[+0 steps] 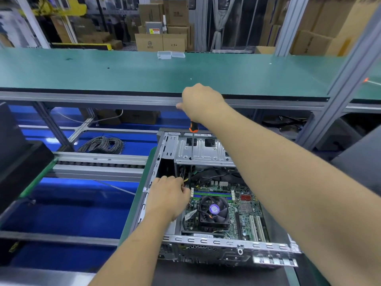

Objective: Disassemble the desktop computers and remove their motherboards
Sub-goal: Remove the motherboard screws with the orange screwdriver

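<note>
open desktop computer case [208, 242] lies on its side at the near right of the work station, side panel off, interior facing up. bare steel chassis with perforated and slotted flanges along the near edge; its long axis runs from the near edge away toward the green shelf [103, 73] beyond.

motherboard [241, 207] sits flat in the bottom of the case, green, seated in place. a black cpu cooler fan [214, 210] with a purple hub label stands on its left-centre area. blue and green memory slots [212, 194] run crosswise just beyond the fan; a red component [245, 197] lies to their right; white expansion slots [256, 228] run lengthwise at the near right. black cabling [208, 175] bunches at the far edge of the board, under the silver drive cage [201, 150] that spans the far end of the case.

right hand [201, 103] is clenched round the top of a screwdriver [192, 141] with an orange and black handle. the tool stands nearly upright, shaft pointing down, tip meeting the drive cage surface.

left hand [169, 196] reaches in at the left wall of the case, fingers curled among yellow and black wires [182, 178] beside the memory slots; whether it actually grasps them, i cannot tell.

a coil of grey cable [103, 144] lies on the blue surface to the left. cardboard boxes [162, 25] are stacked in the background.
</note>
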{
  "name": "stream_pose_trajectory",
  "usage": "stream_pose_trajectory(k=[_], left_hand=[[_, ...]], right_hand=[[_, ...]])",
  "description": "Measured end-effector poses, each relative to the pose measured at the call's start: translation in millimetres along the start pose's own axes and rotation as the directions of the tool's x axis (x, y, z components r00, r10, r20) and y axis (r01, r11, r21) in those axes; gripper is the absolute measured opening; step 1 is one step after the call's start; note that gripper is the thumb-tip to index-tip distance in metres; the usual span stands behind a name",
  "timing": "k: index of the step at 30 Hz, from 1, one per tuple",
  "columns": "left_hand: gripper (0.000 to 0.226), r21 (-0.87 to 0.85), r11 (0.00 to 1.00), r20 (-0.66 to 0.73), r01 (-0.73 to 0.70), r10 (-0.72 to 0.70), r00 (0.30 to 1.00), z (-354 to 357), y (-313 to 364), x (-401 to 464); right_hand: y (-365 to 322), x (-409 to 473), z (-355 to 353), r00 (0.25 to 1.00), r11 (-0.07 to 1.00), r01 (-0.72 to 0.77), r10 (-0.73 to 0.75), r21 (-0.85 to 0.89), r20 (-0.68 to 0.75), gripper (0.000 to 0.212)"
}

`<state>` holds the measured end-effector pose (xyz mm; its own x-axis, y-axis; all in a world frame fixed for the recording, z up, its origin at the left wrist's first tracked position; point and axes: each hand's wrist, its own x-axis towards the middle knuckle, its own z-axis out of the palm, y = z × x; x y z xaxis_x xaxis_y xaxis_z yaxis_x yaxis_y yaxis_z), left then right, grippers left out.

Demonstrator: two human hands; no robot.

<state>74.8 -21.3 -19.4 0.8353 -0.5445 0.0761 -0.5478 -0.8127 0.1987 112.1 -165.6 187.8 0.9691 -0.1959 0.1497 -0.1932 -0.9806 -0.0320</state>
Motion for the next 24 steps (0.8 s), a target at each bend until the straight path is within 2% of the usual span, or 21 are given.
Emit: stream_pose_trajectory(k=[2, 4, 6, 8, 9, 11, 13, 16, 18, 19, 22, 24], left_hand=[[0.027, -0.004, 1.0, -0.003, -0.003, 0.003, 1.0, -1, 1, 0], [0.027, -0.009, 1.0, 0.0, -0.006, 0.006, 1.0, 0, 0, 0], [0.026, -0.006, 1.0, 0.001, -0.005, 0.005, 1.0, 0, 0, 0], [0.026, 0.0, 1.0, -0.003, -0.002, 0.002, 1.0, 1, 0, 1], [0.026, 0.004, 1.0, -0.007, -0.002, 0.002, 1.0, 1, 0, 1], [0.026, 0.007, 1.0, -0.012, -0.002, 0.002, 1.0, 1, 0, 1], [0.026, 0.009, 1.0, -0.01, -0.003, 0.003, 1.0, 2, -1, 0], [0.027, 0.005, 1.0, -0.011, -0.006, 0.006, 1.0, 2, -1, 1], [0.027, 0.002, 1.0, -0.006, -0.003, 0.003, 1.0, 1, -1, 1], [0.027, 0.003, 1.0, -0.006, -0.004, 0.004, 1.0, 1, -1, 1], [0.027, 0.006, 1.0, -0.005, -0.004, 0.004, 1.0, 2, 0, 1], [0.027, 0.007, 1.0, -0.004, -0.004, 0.004, 1.0, 1, 0, 1]], right_hand=[[-7, 2, 3, 0.999, 0.999, 0.048, -0.049, 0.007, 0.025, 0.004], [-3, 3, -2, 0.991, 0.997, 0.063, -0.069, 0.053, 0.116, 0.014], [5, 4, -5, 0.992, 1.0, 0.009, -0.008, -0.004, 0.127, 0.01], [8, 3, -2, 0.994, 0.997, -0.071, 0.073, -0.028, 0.082, 0.036], [5, 4, -1, 0.995, 0.998, -0.067, 0.067, -0.001, 0.069, 0.04], [-4, 4, -3, 0.994, 1.0, 0.023, -0.024, 0.006, 0.106, 0.034], [0, 6, -9, 0.979, 0.996, 0.087, -0.091, 0.031, 0.182, 0.015], [13, 3, -17, 0.972, 0.998, 0.052, -0.044, -0.028, 0.23, 0.014], [9, 2, -13, 0.986, 0.996, -0.005, 0.02, -0.093, 0.163, 0.04], [5, 3, -11, 0.99, 0.995, 0.006, 0.008, -0.098, 0.138, 0.044], [-3, 7, -8, 0.976, 0.992, 0.122, -0.114, -0.036, 0.188, 0.022], [1, 5, -16, 0.959, 0.992, 0.128, -0.118, -0.021, 0.256, 0.022]])
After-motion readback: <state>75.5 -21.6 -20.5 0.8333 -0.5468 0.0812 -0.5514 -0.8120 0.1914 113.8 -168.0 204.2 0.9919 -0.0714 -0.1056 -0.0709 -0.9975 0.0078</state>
